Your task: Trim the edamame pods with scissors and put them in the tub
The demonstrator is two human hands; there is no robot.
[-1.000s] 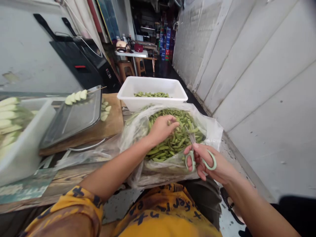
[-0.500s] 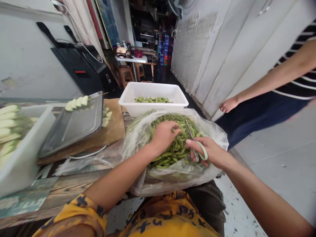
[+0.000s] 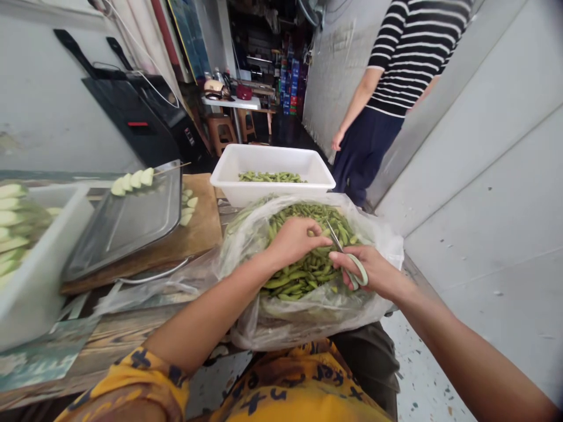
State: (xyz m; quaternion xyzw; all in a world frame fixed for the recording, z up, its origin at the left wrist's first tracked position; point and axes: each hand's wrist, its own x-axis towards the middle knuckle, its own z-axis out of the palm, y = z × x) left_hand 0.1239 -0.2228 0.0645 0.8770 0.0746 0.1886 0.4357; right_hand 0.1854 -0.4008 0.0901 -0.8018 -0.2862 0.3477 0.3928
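Foreground bright, shadows soft; back room [image 3: 257,44] dim. Wide-angle stretch near edges, fine detail smeared.

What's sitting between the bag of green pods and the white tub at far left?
In the head view, a metal tray with skewered slices, overlapping a wooden board; some clear plastic lies beside the bag.

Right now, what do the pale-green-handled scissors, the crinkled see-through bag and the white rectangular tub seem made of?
Pale-green-handled scissors: grey, metallic-looking blades suggest steel; smooth, evenly coloured handles are likely plastic.
Crinkled see-through bag: apparently thin, slightly glossy plastic film, since green pods show through.
White rectangular tub: probably smooth, rigid plastic, given its rounded corners.
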